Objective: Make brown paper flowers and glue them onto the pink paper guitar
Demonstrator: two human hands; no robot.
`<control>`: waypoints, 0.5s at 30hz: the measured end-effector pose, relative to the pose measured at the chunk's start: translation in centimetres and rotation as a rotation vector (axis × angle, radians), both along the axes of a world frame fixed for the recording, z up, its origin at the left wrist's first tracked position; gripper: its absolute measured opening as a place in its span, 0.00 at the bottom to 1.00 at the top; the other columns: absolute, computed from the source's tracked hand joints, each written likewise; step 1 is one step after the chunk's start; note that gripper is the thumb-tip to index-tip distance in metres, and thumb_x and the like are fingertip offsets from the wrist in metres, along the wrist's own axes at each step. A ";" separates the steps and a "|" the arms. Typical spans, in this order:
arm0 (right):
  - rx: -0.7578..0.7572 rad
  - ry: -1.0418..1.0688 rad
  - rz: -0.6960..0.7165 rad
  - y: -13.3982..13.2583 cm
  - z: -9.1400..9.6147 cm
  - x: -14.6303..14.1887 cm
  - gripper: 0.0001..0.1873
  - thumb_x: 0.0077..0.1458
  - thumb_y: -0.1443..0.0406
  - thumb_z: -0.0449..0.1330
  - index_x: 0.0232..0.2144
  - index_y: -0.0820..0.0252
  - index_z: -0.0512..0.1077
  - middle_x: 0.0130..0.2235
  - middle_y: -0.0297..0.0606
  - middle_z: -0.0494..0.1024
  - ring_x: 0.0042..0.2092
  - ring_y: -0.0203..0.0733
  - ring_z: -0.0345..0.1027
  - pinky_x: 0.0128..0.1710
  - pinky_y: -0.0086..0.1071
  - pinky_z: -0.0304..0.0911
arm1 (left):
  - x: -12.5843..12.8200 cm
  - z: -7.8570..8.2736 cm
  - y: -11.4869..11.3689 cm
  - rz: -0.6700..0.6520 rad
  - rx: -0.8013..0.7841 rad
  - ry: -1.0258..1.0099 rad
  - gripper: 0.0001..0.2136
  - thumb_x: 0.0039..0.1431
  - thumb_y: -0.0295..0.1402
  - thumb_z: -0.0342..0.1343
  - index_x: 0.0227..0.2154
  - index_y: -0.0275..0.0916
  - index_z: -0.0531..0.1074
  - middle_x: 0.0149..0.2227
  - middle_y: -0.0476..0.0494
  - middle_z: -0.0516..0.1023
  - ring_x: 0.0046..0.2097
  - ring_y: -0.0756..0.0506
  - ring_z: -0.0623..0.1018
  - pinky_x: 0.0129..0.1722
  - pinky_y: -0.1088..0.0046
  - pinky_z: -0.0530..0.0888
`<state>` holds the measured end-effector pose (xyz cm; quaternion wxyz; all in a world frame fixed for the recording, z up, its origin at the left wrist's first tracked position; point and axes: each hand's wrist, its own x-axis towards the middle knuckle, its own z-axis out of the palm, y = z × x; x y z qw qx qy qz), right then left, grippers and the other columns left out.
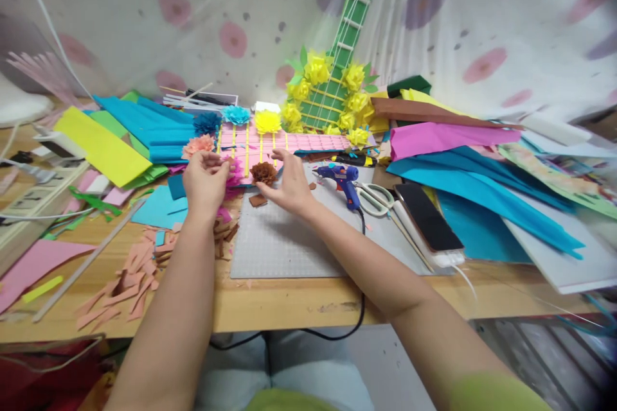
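Note:
A pink paper guitar (250, 145) with yellow strips and white strings lies across the bench, with paper flowers along its left end. My left hand (206, 183) is at that end, fingers curled together beside the magenta flower (234, 171) and just below the salmon flower (198, 146); what is between its fingertips is hidden. Around the brown flower (263, 173) my right hand (293, 183) is open, thumb below it and fingers spread at its right. Dark blue (207, 123), light blue (236, 115) and yellow (267, 121) flowers sit along the far edge.
A blue glue gun (341, 180), scissors (375, 198) and a phone (429, 217) lie right on the grey cutting mat (289, 250). Behind stands a green paper guitar (347, 45). Coloured crepe paper (472, 173) and salmon scraps (132, 279) cover both sides.

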<state>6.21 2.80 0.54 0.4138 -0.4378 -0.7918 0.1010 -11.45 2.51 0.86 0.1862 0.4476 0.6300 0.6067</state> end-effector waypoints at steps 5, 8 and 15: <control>0.004 -0.103 0.047 1.1 -1.0 -3.5 0.39 0.43 0.65 0.58 0.59 0.63 0.55 0.52 0.48 0.68 0.53 0.53 0.57 0.56 0.47 0.52 | 0.1 0.3 -0.4 0.035 -0.012 0.101 0.10 0.45 0.33 0.59 0.30 0.39 0.65 0.29 0.51 0.74 0.30 0.51 0.75 0.34 0.75 0.73; 0.008 -0.075 0.054 1.7 -1.7 -3.9 0.39 0.43 0.69 0.55 0.60 0.61 0.54 0.49 0.44 0.70 0.52 0.51 0.57 0.56 0.44 0.53 | 0.4 0.8 -1.0 0.047 -0.076 0.141 0.10 0.46 0.33 0.59 0.30 0.40 0.65 0.30 0.51 0.75 0.32 0.50 0.76 0.37 0.74 0.72; -0.026 0.000 0.069 2.9 -2.5 -3.7 0.33 0.49 0.69 0.53 0.59 0.60 0.55 0.39 0.41 0.74 0.47 0.49 0.60 0.52 0.44 0.56 | 0.7 1.1 -1.4 0.029 -0.290 0.181 0.14 0.43 0.34 0.61 0.30 0.42 0.62 0.28 0.51 0.77 0.35 0.46 0.77 0.39 0.68 0.70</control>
